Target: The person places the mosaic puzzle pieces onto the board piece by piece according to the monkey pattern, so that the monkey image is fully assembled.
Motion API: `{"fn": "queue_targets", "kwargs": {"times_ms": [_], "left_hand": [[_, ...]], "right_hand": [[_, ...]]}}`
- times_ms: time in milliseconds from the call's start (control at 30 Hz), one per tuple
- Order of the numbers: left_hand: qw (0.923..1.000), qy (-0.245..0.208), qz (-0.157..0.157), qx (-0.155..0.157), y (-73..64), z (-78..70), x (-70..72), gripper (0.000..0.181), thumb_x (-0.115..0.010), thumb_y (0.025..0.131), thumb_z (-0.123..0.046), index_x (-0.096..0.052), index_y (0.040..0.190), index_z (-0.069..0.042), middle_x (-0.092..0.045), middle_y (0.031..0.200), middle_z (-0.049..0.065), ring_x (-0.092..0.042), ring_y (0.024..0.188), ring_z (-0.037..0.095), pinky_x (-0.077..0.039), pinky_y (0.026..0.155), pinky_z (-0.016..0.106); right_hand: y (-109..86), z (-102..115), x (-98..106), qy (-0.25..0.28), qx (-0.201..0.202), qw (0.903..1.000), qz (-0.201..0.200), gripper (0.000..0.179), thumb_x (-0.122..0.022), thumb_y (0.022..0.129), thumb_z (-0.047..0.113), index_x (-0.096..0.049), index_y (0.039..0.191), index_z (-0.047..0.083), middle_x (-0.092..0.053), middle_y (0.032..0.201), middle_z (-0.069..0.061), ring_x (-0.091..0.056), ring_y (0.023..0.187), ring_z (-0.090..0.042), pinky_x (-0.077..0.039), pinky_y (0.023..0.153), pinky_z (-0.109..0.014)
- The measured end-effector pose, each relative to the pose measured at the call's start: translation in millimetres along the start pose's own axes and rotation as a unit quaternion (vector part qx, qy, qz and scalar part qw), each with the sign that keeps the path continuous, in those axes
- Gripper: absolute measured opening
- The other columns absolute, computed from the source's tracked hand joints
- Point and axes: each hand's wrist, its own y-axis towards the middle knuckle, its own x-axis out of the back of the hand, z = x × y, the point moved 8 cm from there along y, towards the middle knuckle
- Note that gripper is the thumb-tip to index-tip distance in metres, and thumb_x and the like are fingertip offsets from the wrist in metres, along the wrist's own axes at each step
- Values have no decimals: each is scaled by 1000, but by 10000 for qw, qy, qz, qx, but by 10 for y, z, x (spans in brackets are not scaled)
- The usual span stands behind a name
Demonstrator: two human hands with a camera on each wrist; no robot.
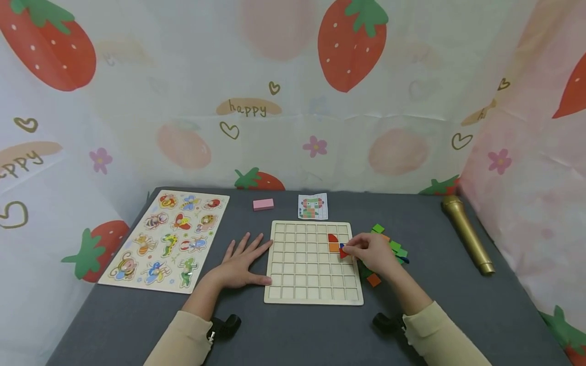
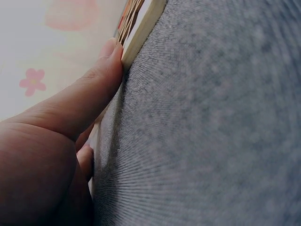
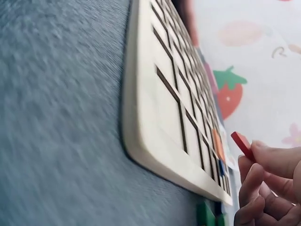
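Observation:
A pale wooden grid board [image 1: 299,279] lies on the table. My left hand [image 1: 240,265] rests flat at its left side, fingers spread, with the thumb [image 2: 96,84] against the board's edge. Between thumb and fingertips, my right hand [image 1: 376,251] pinches a small red tile [image 3: 242,145] over the right part of the grid. Near that tile, a red rounded tile [image 1: 332,238] and an orange square tile [image 1: 334,247] sit in the grid. A bit of a blue tile [image 3: 221,167] shows beside the orange one. Loose green tiles [image 1: 377,229] lie partly hidden under the right hand.
Behind the board are a small printed pattern card [image 1: 313,207] and a pink block [image 1: 263,204]. A sheet of insect pictures [image 1: 157,249] lies at the left, a gold cylinder [image 1: 467,235] at the right. A loose orange tile [image 1: 374,280] is by the board's right edge.

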Motion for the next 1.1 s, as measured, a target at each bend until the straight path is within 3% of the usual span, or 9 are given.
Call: {"fn": "queue_targets", "kwargs": {"times_ms": [233,533,1100], "left_hand": [[10000,34,30,42,10,1,-2,102,-74,81,-64,-23,162,-33,-9,171,4,9,157,36,10,122,63],[10000,18,44,26,18,2,-2,102,-74,81,-63,-22,163,-31,-9,171,6,9,157,37,10,121,63],[10000,28,74,51,13,10,-8,102,-74,81,-65,-22,163,-32,-9,171,4,9,157,36,10,121,63]], "right_hand": [[10,-5,-135,-88,-135,9998,-118,16,-75,92,26,-76,95,10,-69,78,-3,-58,68,-18,-49,57,-30],[20,104,-208,-590,39,9978,-300,11,-76,92,24,-76,89,14,-69,80,1,-59,73,-16,-48,60,-29],[43,231,-294,-1305,102,9913,-117,8,-77,91,23,-76,85,17,-68,78,3,-57,72,-15,-47,62,-30]]}}
